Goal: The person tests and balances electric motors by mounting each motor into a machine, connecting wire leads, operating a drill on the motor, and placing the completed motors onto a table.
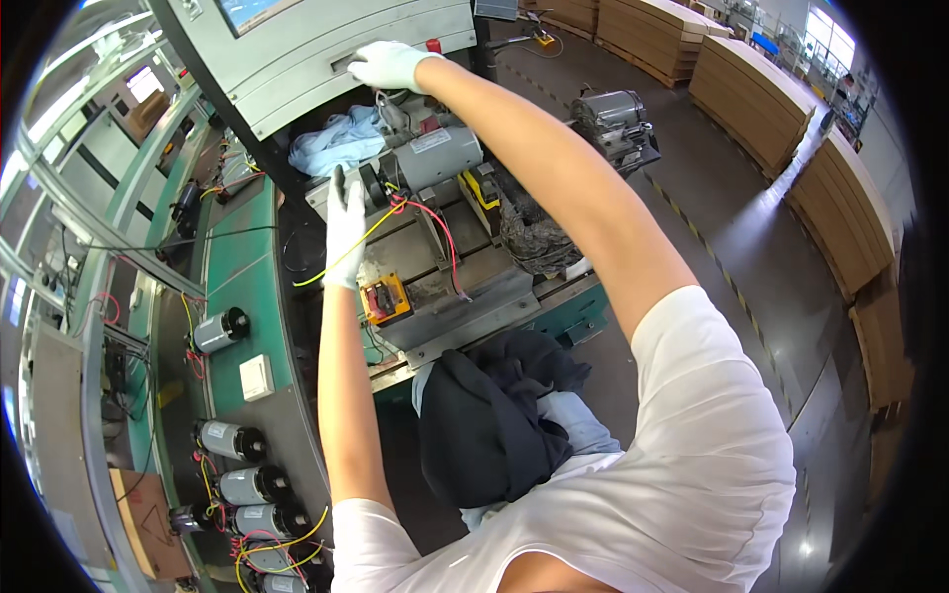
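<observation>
A grey cylindrical electric motor (pixel 440 158) with a black end lies across the metal bench fixture. Red and yellow wires (pixel 435 215) trail from that end. My left hand (pixel 346 227), in a white glove, is beside the motor's black end with its fingers stretched out; whether it touches the motor is hard to tell. Farther off, my gloved right hand (pixel 390 67) reaches to the light grey machine panel (pixel 287 74), fingers extended next to a dark recessed slot (pixel 343 65). An orange-yellow device (pixel 384 298) sits on the fixture near my left wrist.
Light blue cloth (pixel 341 140) lies behind the motor, crumpled black plastic (pixel 534 232) to its right. Several similar motors (pixel 252 484) stand along the left bench (pixel 237 287), near a white box (pixel 256 378). Another motor assembly (pixel 613 119) is at right; cardboard stacks (pixel 756 99) are beyond.
</observation>
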Demonstrator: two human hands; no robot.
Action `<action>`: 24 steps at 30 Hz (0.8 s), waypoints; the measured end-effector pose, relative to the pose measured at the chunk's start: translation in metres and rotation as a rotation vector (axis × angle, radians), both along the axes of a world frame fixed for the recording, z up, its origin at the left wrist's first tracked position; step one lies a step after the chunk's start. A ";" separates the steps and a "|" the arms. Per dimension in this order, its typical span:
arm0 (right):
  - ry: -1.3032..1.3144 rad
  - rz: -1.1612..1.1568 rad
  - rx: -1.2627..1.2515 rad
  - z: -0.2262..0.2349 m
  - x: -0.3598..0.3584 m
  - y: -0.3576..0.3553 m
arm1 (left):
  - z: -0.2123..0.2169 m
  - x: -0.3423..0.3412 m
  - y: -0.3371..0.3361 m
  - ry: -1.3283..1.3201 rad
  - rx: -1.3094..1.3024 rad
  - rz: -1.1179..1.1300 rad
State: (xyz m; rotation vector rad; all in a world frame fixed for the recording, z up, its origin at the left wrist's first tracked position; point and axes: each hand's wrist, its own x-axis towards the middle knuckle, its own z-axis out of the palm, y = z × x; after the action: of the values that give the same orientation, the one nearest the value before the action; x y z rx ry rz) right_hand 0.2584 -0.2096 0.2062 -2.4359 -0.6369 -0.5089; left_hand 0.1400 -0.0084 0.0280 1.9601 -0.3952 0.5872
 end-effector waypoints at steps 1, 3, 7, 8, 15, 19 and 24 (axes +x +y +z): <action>-0.294 -0.162 -0.087 -0.005 0.024 -0.024 | 0.003 0.017 -0.032 0.033 -0.047 -0.063; -0.272 -0.150 -0.093 0.004 -0.001 0.004 | -0.014 0.021 -0.020 0.144 -0.138 -0.033; 0.432 -0.220 0.158 0.016 -0.010 -0.033 | -0.018 0.030 -0.017 0.110 -0.100 0.076; 0.345 -0.300 0.003 0.013 -0.009 -0.041 | -0.010 0.024 -0.025 0.119 -0.118 0.086; -0.272 -0.111 -0.101 -0.011 -0.001 -0.076 | -0.034 0.035 -0.024 -0.176 -0.090 -0.069; -0.343 0.014 0.000 -0.041 -0.064 -0.075 | -0.015 0.017 -0.019 -0.054 -0.266 -0.091; -0.122 -0.340 0.305 -0.097 -0.092 -0.140 | -0.012 0.014 -0.022 -0.009 -0.181 -0.123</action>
State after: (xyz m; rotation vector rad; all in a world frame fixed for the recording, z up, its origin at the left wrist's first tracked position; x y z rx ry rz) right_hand 0.1664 -0.3492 0.1095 -2.2372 -0.1701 -0.8311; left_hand 0.1539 -0.0300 0.0163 1.7480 -0.4493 0.5343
